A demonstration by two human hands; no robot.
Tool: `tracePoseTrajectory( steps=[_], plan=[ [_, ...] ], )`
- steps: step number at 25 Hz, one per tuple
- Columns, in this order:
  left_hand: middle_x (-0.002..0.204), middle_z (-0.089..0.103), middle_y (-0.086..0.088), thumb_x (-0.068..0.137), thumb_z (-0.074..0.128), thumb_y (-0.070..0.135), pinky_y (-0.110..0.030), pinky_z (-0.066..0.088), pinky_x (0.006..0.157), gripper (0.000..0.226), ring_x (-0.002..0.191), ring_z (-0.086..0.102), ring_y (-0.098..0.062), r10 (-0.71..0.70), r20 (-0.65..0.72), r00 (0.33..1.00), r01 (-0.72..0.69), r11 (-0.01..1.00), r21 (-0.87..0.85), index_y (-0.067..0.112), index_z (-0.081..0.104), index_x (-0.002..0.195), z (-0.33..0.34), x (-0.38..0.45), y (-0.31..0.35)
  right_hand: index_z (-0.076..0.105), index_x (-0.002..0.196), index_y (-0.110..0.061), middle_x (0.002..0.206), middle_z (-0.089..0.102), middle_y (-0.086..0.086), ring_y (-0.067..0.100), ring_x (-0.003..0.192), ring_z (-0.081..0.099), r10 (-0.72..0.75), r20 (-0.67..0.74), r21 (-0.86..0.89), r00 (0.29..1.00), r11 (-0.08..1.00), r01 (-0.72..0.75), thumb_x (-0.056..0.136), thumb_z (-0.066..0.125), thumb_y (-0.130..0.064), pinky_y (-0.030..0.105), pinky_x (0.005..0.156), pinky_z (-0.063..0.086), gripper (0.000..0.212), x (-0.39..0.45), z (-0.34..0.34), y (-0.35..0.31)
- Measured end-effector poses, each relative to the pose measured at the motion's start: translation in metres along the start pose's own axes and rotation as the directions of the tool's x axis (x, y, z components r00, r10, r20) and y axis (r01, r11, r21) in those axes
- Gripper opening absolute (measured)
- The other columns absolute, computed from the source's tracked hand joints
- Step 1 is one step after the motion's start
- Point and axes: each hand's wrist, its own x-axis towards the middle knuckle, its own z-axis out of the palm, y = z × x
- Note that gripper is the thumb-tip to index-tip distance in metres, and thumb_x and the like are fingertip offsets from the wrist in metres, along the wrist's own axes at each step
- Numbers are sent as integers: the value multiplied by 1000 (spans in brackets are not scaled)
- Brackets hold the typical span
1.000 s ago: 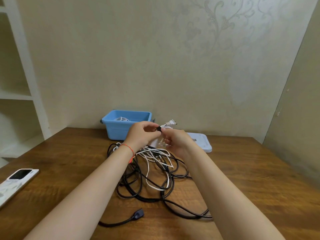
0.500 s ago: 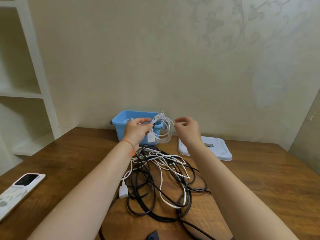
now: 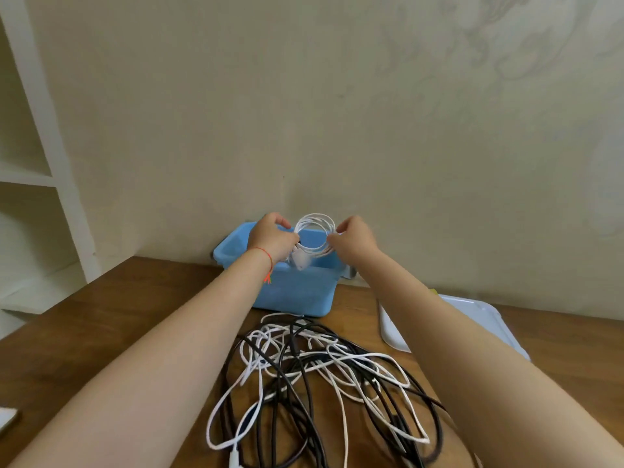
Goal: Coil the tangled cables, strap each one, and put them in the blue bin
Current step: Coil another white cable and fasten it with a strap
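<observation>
Two bare arms reach out over a brown wooden tabletop (image 3: 101,319) toward a blue bin (image 3: 297,292) that stands at the back, close to the wall.

The left hand (image 3: 270,236) and the right hand (image 3: 354,239) are both held up over the open top of the bin. Between them is a small white cable coil (image 3: 314,236), wound into a round ring. The left hand has a narrow grip: its fingers are curled and pinch the left side of the ring. A white plug (image 3: 300,260) hangs down from the ring just beside this hand, over the inside of the bin. The right hand also has a narrow grip: its fingertips pinch the right side of the ring. So the ring sits right between the two hands, touching both, and it is above the bin, not resting in it. I cannot tell if a strap is on the ring.

A thin red string (image 3: 268,265) is tied round the left wrist, with its ends hanging down.

Nearer to the person, in front of the bin, lies a messy cable pile (image 3: 320,383) on the tabletop. It has black and white cables all crossed over each other in loose loops. The pile lies between the two forearms and is well apart from both hands.

To the right of the bin, partly hidden by the right arm, a pale flat lid (image 3: 486,319) lies on the tabletop. On the left side stands a white shelf (image 3: 40,177) against the wall.
</observation>
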Motion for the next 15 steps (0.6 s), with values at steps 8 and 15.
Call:
tracePoseTrajectory(
  steps=[8,15],
  plan=[
    [113,69,-5,87,60,33,-42,43,99,24,109,60,-29,-14,246,969,-167,696,698,21,73,105,21,25,-1,63,92,-12,110,50,9,32,111,42,-222,-47,-587,974,795,153,93,51,-18,34,89,38,14,16,24,20],
    [107,70,-1,91,50,24,-39,42,94,25,112,54,-31,212,172,962,-273,777,567,25,75,90,5,-23,13,60,115,-12,122,46,11,31,117,44,-190,-39,-485,981,862,148,94,49,-19,37,91,37,25,-18,-5,11]
  ],
)
